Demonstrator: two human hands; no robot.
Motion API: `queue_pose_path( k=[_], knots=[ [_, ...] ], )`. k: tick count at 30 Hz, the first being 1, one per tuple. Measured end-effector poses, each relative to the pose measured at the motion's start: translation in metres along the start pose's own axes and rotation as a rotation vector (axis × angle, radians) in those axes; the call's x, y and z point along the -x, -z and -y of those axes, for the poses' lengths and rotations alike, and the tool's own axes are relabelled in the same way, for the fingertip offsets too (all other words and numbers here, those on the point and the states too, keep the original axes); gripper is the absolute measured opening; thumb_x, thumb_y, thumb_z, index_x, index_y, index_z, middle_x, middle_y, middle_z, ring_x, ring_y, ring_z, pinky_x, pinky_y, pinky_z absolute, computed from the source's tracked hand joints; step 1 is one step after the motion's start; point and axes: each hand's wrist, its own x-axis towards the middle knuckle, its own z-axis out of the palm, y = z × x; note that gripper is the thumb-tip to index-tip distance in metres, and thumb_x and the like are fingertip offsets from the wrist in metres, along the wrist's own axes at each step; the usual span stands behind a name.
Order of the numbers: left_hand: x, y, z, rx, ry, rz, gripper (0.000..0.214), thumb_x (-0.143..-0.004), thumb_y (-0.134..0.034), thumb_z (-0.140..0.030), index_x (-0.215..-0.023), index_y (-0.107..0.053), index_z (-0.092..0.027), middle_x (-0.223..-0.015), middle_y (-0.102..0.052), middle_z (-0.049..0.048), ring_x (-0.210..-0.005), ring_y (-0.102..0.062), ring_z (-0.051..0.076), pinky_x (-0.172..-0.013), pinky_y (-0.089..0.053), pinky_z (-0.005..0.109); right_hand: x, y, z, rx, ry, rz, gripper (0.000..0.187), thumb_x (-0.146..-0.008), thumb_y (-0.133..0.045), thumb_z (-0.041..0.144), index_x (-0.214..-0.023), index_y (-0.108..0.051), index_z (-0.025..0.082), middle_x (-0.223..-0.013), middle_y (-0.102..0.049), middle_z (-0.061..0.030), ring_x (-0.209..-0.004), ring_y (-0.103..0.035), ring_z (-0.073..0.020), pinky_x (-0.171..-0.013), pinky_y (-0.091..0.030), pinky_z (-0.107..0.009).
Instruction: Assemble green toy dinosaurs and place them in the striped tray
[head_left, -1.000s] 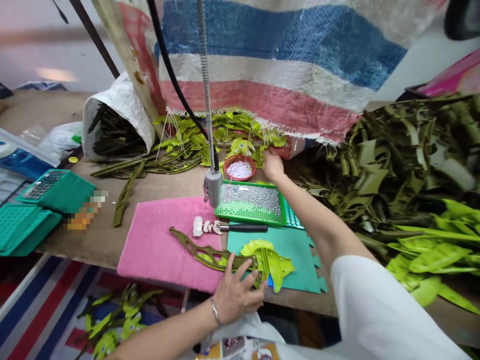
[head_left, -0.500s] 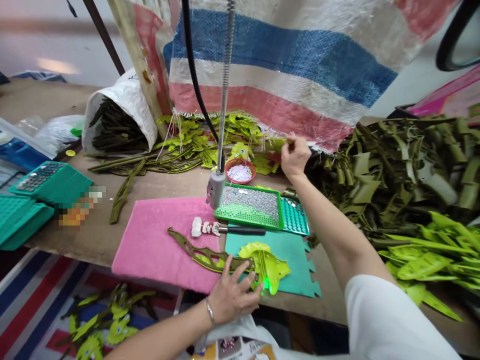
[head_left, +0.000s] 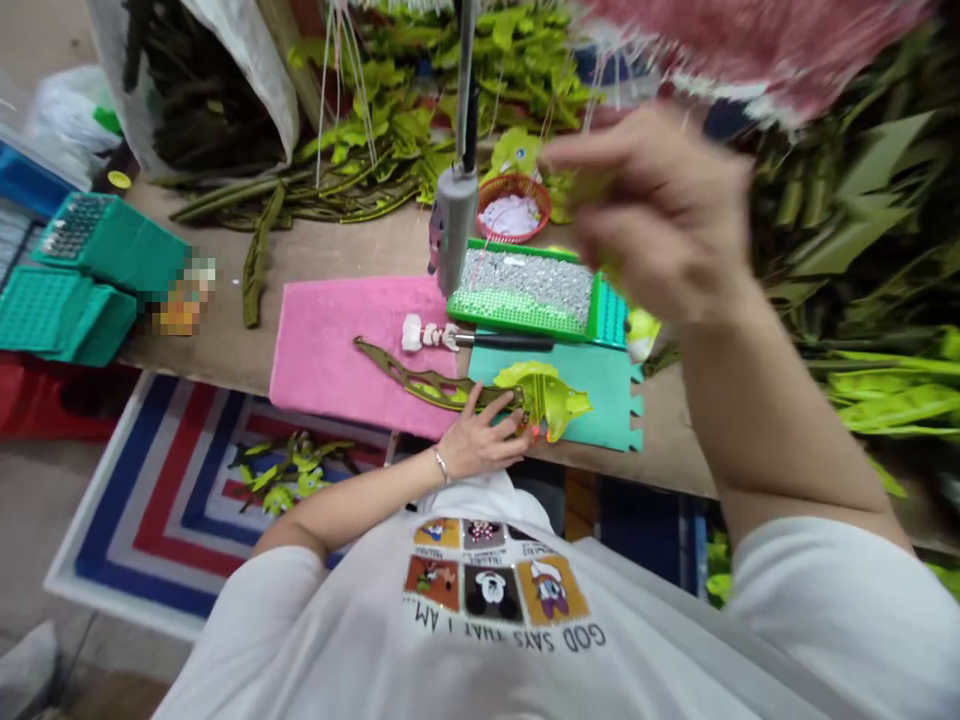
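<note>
Olive cutout strip (head_left: 431, 388) slants upper-left from left hand (head_left: 476, 447).

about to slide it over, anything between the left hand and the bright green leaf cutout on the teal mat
Only the olive-green cutout strip. The fingers of the left hand rest on it, and its end lies across the bright green leaf cutout on the teal foam mat. Nothing else visible stands between them.

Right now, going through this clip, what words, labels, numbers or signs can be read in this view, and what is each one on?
"GOD SAYS THAT I AM": printed upside down in this view on the white T-shirt, below cartoon panels.
A pixelated patch on the wooden bench: blurred out, nothing can be read.
No other text can be read.
</note>
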Motion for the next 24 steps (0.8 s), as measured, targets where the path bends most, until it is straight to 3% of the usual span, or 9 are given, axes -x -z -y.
queue_pose_path(
  k=[2, 4, 6, 8, 12, 15, 17, 20, 24],
  knots=[
    [0.001, 0.001, -0.001, -0.002, 0.011, 0.016, 0.037, -0.096, -0.059, -0.046, -0.129, -0.064, -0.029, -0.124, -0.067, 0.0091, -0.133, -0.051, 0.035, -0.114, -0.026, 0.073, 0.006, -0.041, 0.024, -0.151, 0.143, 0.267, 0.035, -0.095, -0.043, 0.014, -0.125, -0.062, 0.018, -0.094, -0.058, -0.0044, -0.093, -0.056, -0.0185, -0.093, -0.049, -0.041],
    [0.002, 0.003, -0.002, -0.006, 0.02, 0.038, 0.037, -0.098, -0.057, -0.045, -0.131, -0.063, -0.03, -0.127, -0.066, 0.0093, -0.132, -0.051, 0.035, -0.112, -0.032, 0.07, 0.012, -0.088, 0.037, -0.224, 0.126, 0.451, 0.039, -0.095, -0.039, 0.012, -0.125, -0.063, 0.014, -0.1, -0.06, -0.0088, -0.093, -0.057, -0.0188, -0.087, -0.051, -0.038],
    [0.002, 0.003, -0.003, 0.003, 0.026, 0.067, 0.037, -0.098, -0.056, -0.045, -0.132, -0.062, -0.031, -0.131, -0.065, 0.0095, -0.134, -0.049, 0.035, -0.11, -0.037, 0.066, 0.017, -0.126, 0.039, -0.245, 0.047, 0.56, 0.043, -0.093, -0.037, 0.009, -0.128, -0.062, 0.012, -0.107, -0.063, -0.0129, -0.096, -0.059, -0.0205, -0.088, -0.051, -0.039],
    [0.002, 0.003, -0.003, 0.009, 0.027, 0.074, 0.037, -0.098, -0.055, -0.045, -0.132, -0.062, -0.031, -0.133, -0.064, 0.0095, -0.136, -0.048, 0.036, -0.108, -0.039, 0.065, 0.023, -0.14, 0.033, -0.249, -0.012, 0.568, 0.044, -0.093, -0.039, 0.012, -0.132, -0.06, 0.012, -0.119, -0.064, -0.016, -0.108, -0.06, -0.023, -0.096, -0.05, -0.042],
    [0.001, -0.001, -0.003, 0.027, 0.028, 0.053, 0.038, -0.099, -0.054, -0.043, -0.133, -0.061, -0.03, -0.13, -0.064, 0.0096, -0.137, -0.048, 0.037, -0.111, -0.031, 0.073, 0.058, -0.091, 0.014, -0.105, -0.181, 0.397, 0.044, -0.095, -0.043, 0.022, -0.136, -0.059, 0.024, -0.136, -0.064, -0.0088, -0.127, -0.059, -0.0248, -0.109, -0.048, -0.046],
    [0.001, -0.003, -0.003, 0.069, 0.036, 0.071, 0.042, -0.096, -0.059, -0.043, -0.136, -0.058, -0.03, -0.133, -0.061, 0.0109, -0.139, -0.047, 0.037, -0.115, -0.022, 0.077, 0.111, -0.03, -0.004, 0.096, -0.376, 0.301, 0.041, -0.091, -0.047, 0.025, -0.128, -0.066, 0.025, -0.124, -0.072, -0.0088, -0.112, -0.07, -0.0288, -0.098, -0.056, -0.047],
    [0.001, -0.003, -0.004, 0.074, 0.044, 0.067, 0.043, -0.095, -0.061, -0.042, -0.135, -0.058, -0.029, -0.133, -0.061, 0.0112, -0.139, -0.047, 0.037, -0.116, -0.019, 0.078, 0.149, -0.004, -0.014, 0.161, -0.453, 0.349, 0.043, -0.085, -0.053, 0.025, -0.125, -0.067, 0.026, -0.121, -0.074, -0.0107, -0.093, -0.075, -0.0307, -0.086, -0.061, -0.049],
    [0.002, -0.002, -0.006, 0.058, 0.059, 0.048, 0.039, -0.097, -0.056, -0.042, -0.134, -0.059, -0.029, -0.132, -0.062, 0.0104, -0.137, -0.049, 0.037, -0.116, -0.018, 0.078, 0.191, 0.004, -0.022, 0.136, -0.475, 0.375, 0.041, -0.083, -0.057, 0.03, -0.122, -0.069, 0.025, -0.123, -0.073, -0.0134, -0.097, -0.075, -0.034, -0.085, -0.062, -0.051],
    [0.002, 0.0, -0.005, 0.092, 0.078, 0.081, 0.04, -0.097, -0.057, -0.043, -0.134, -0.059, -0.03, -0.134, -0.062, 0.0104, -0.139, -0.047, 0.037, -0.117, -0.019, 0.076, 0.203, -0.011, -0.025, 0.091, -0.51, 0.299, 0.036, -0.087, -0.058, 0.036, -0.118, -0.071, 0.025, -0.121, -0.074, -0.0125, -0.104, -0.073, -0.0311, -0.087, -0.062, -0.045]
  ],
)
